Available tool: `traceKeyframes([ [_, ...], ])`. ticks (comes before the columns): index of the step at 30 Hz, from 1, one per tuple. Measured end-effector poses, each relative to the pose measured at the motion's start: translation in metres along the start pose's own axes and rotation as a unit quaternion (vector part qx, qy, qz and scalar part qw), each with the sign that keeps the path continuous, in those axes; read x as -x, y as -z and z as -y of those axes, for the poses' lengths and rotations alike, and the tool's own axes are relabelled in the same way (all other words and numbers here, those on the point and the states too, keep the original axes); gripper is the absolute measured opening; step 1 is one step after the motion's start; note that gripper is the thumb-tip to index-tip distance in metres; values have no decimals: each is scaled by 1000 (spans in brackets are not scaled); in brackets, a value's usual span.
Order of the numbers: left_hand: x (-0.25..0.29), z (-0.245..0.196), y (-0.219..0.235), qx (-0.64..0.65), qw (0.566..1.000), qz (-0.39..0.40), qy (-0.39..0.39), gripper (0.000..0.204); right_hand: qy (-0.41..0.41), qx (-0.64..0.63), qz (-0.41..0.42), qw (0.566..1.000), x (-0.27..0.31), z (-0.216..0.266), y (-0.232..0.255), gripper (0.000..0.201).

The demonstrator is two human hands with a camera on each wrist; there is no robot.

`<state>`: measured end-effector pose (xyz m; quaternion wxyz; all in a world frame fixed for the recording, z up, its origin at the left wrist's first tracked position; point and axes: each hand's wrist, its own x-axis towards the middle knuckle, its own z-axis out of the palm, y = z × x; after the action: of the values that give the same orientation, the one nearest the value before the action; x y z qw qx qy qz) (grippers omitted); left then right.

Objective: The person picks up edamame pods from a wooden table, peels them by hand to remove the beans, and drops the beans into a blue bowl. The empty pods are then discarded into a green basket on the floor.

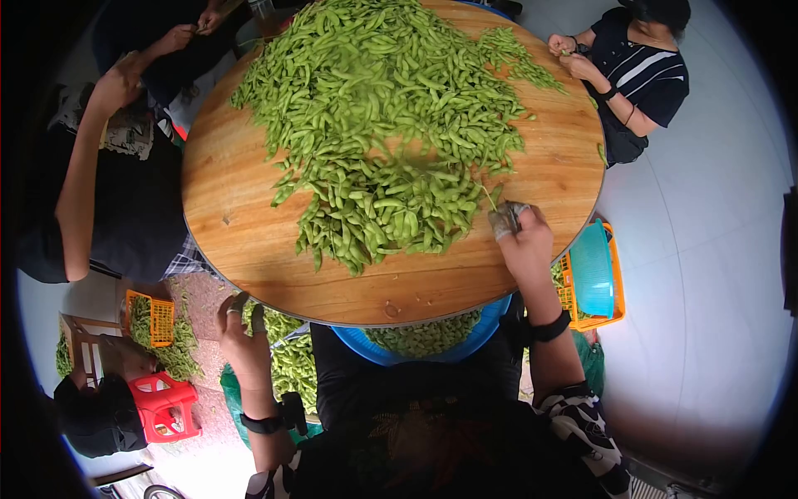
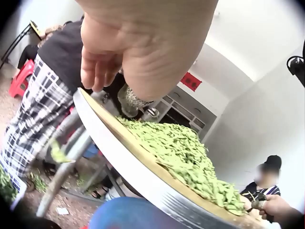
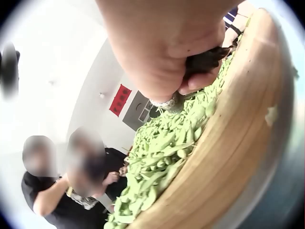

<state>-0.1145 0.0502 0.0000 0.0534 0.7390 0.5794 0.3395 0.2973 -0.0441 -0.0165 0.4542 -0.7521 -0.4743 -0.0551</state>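
A large heap of green soybean pods (image 1: 374,108) lies on the round wooden table (image 1: 241,208). At the heap's near right edge my right hand (image 1: 528,245) pinches a thin green pod stem (image 1: 490,196), with grey and dark coverings on its fingertips. In the right wrist view, that hand (image 3: 167,52) is curled over a black piece (image 3: 205,62), partly hidden by the palm. My left hand (image 1: 245,345) is at the table's near left rim, holding nothing, its fingertips covered too. Below the rim in the left wrist view, a loose pod (image 2: 59,151) appears in mid-air.
A blue basin (image 1: 490,320) with pods sits under the table's near edge. A teal basket (image 1: 592,270) and orange crate (image 1: 617,308) stand at right. At left are a red stool (image 1: 164,407) and an orange basket (image 1: 162,322). Other people sit around the table.
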Motion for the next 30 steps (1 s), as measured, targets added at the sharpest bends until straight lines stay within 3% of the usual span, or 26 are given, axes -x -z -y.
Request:
traceKeyframes([
  [1,-1,-12,-7,34,999,23,-25,26,0,1,2,1000,11,7,2,18],
  [2,1,-33,-13,113,991,72,-1,23,-53,-90,37,994,23,15,3,19],
  [3,5,-46,-26,193,974,118,-34,21,-105,-180,70,975,34,24,4,19],
  [5,12,-88,-36,348,892,288,-19,22,-39,-159,136,977,59,54,3,21],
  [6,16,-112,-40,487,802,343,45,19,-7,-167,189,968,73,59,-2,21],
  [7,16,-120,-47,489,800,345,44,19,24,-174,241,954,82,62,-6,21],
  [9,16,-126,-62,500,738,450,55,15,25,-188,268,945,82,67,-2,21],
  [10,17,-125,-66,568,703,424,53,13,25,-204,295,933,80,69,0,21],
  [11,15,-123,-64,569,703,423,52,13,26,-204,295,933,73,67,3,21],
  [13,9,-107,-52,548,761,337,84,11,25,-146,108,983,45,54,8,21],
  [15,3,-77,-33,496,826,257,80,11,16,-96,21,995,16,22,2,25],
  [17,2,-32,-15,432,884,150,99,12,52,76,0,996,-5,-2,-4,26],
  [19,1,13,8,345,926,77,133,13,11,113,34,993,-14,-13,-17,26],
  [21,1,60,23,138,978,61,145,17,-28,150,73,986,-11,-20,-25,27],
  [22,4,74,29,3,994,69,90,24,-31,148,63,986,-9,-23,-26,26],
  [23,9,81,29,-1,993,68,98,24,-34,146,55,987,-7,-27,-26,26],
  [24,15,89,23,-206,969,86,106,28,-21,134,29,990,-3,-33,-25,25],
  [25,13,82,22,-402,904,101,107,31,-19,132,32,991,1,-27,-20,25],
  [27,7,53,21,-428,885,127,132,38,1,55,-2,998,12,-13,2,25],
  [28,4,37,18,-365,922,99,85,34,-38,-35,15,999,20,-2,9,28],
  [29,0,20,14,-298,951,70,38,31,-40,-32,17,999,29,5,14,28],
  [30,-3,-2,7,-177,980,68,-54,27,-67,-143,112,981,38,12,19,27],
])
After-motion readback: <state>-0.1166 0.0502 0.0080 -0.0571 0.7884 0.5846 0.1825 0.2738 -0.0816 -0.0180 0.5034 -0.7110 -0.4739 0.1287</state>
